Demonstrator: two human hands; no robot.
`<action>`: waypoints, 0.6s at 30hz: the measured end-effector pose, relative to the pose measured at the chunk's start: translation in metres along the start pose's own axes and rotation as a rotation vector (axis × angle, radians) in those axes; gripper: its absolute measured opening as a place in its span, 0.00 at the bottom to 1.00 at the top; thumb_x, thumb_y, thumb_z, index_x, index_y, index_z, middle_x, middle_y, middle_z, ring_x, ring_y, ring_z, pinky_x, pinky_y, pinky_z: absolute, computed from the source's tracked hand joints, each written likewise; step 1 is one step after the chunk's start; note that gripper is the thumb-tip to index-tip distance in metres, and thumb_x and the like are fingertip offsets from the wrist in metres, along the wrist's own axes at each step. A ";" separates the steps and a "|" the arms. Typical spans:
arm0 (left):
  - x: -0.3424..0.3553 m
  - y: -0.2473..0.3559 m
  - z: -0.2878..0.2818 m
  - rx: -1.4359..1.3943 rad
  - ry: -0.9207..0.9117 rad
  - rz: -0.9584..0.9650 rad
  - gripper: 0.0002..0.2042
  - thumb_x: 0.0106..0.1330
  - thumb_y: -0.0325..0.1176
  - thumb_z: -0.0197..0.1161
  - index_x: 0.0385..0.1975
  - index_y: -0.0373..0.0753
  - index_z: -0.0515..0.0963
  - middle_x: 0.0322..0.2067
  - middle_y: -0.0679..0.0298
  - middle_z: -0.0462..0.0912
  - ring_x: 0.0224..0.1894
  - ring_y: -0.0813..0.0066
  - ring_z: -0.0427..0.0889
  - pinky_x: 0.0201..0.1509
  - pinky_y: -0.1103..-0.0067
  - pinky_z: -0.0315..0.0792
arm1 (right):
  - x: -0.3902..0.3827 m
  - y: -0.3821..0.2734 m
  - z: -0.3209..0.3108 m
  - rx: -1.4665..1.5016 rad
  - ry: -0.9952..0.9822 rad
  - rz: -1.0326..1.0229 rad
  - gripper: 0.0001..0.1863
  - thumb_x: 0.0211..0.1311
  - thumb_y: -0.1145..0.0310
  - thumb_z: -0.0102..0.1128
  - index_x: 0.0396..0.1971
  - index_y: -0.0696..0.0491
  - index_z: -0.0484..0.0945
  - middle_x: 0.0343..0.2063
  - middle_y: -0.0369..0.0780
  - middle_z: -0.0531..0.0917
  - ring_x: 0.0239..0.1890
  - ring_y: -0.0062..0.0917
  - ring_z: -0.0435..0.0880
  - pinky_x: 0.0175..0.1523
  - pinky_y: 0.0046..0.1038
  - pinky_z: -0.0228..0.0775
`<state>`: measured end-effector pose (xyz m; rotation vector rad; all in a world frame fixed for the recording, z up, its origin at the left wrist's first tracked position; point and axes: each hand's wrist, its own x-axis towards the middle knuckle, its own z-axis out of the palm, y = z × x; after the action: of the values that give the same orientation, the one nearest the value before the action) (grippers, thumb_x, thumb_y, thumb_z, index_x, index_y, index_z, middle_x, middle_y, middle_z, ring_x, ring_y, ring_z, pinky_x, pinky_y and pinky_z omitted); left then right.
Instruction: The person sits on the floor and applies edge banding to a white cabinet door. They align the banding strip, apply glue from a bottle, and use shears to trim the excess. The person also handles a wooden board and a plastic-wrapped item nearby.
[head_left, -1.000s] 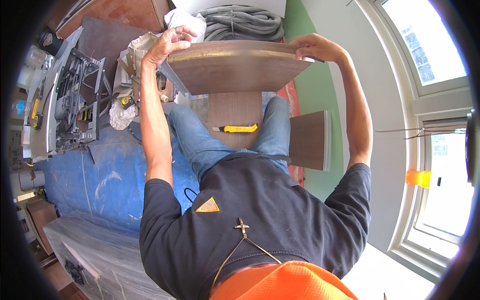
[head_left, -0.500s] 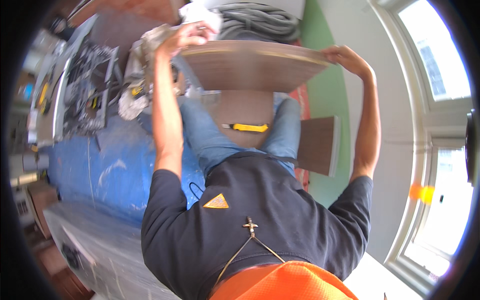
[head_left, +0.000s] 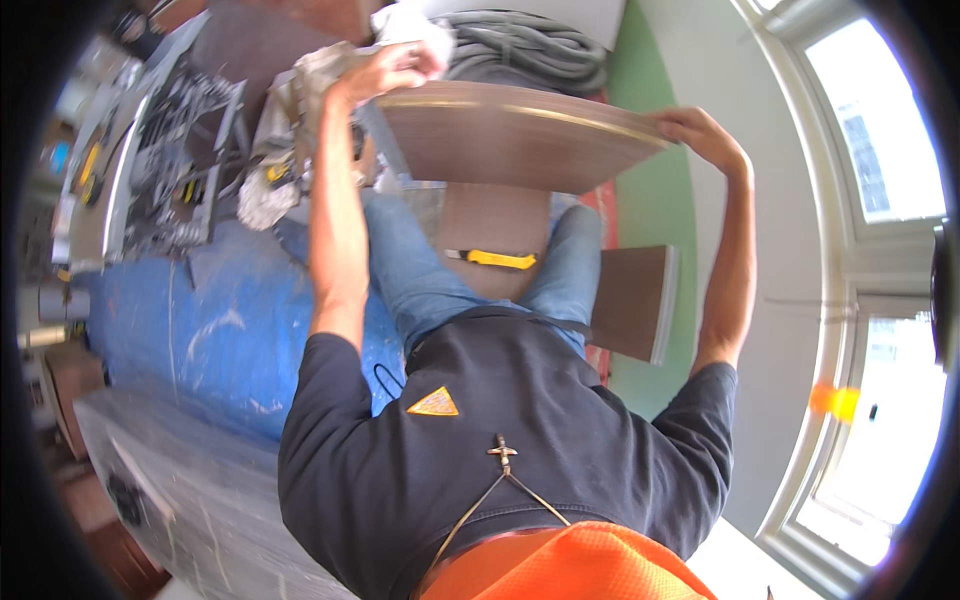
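A brown wood-grain panel (head_left: 520, 140) spans the space in front of my knees, one long pale edge facing up. My left hand (head_left: 385, 76) grips its left end with bent fingers. At the opposite corner, my right hand (head_left: 704, 134) pinches the panel between thumb and fingers. Below it, between my thighs, another brown board (head_left: 493, 212) lies flat. A yellow utility knife (head_left: 500, 259) rests on that board, touched by neither hand.
Beside my right thigh leans a brown panel (head_left: 630, 300). A grey coiled hose (head_left: 525, 50) sits beyond the held panel. To the left are a blue sheet (head_left: 240, 330), a crumpled cloth (head_left: 268, 203) and a rack of metal parts (head_left: 185, 150). Windows (head_left: 870, 120) line the right.
The held panel has tipped slightly, its right end lower in view and its edge more visible. Both hands keep their hold; the knife lies where it was.
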<state>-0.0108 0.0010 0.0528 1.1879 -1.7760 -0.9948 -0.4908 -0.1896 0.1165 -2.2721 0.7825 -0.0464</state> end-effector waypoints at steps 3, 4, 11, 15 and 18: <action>-0.002 0.001 -0.002 0.025 -0.008 -0.090 0.14 0.60 0.32 0.64 0.46 0.38 0.76 0.40 0.69 0.76 0.47 0.79 0.74 0.56 0.79 0.67 | 0.000 0.007 0.003 -0.034 0.064 0.041 0.17 0.69 0.61 0.59 0.47 0.59 0.82 0.36 0.36 0.84 0.41 0.20 0.78 0.52 0.24 0.69; -0.003 0.001 -0.001 0.009 -0.006 -0.095 0.14 0.61 0.32 0.64 0.46 0.39 0.76 0.40 0.69 0.76 0.47 0.79 0.74 0.57 0.78 0.66 | -0.002 0.010 0.003 -0.012 0.080 0.070 0.17 0.69 0.61 0.59 0.46 0.59 0.82 0.35 0.35 0.83 0.41 0.19 0.78 0.51 0.24 0.69; -0.013 -0.003 -0.001 -0.107 0.156 0.017 0.14 0.65 0.36 0.63 0.49 0.41 0.76 0.40 0.69 0.77 0.45 0.83 0.75 0.52 0.81 0.68 | -0.006 0.017 0.012 0.215 0.120 0.017 0.17 0.70 0.57 0.60 0.46 0.56 0.82 0.32 0.31 0.80 0.37 0.15 0.74 0.46 0.21 0.66; -0.024 -0.001 -0.001 -0.191 0.105 0.010 0.17 0.63 0.39 0.63 0.48 0.39 0.75 0.39 0.69 0.76 0.46 0.81 0.74 0.55 0.81 0.65 | -0.003 0.015 0.026 0.357 0.142 0.081 0.18 0.71 0.57 0.58 0.47 0.57 0.81 0.34 0.32 0.80 0.39 0.16 0.74 0.48 0.20 0.67; -0.027 0.001 0.001 -0.172 0.098 0.020 0.17 0.63 0.39 0.63 0.49 0.40 0.74 0.38 0.70 0.76 0.44 0.83 0.74 0.54 0.82 0.65 | -0.004 0.018 0.031 0.342 0.177 0.155 0.20 0.72 0.56 0.56 0.50 0.58 0.81 0.37 0.35 0.83 0.42 0.19 0.77 0.53 0.24 0.68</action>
<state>-0.0040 0.0269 0.0485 1.0907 -1.5895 -1.0374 -0.4961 -0.1781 0.0827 -1.8965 0.9619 -0.2902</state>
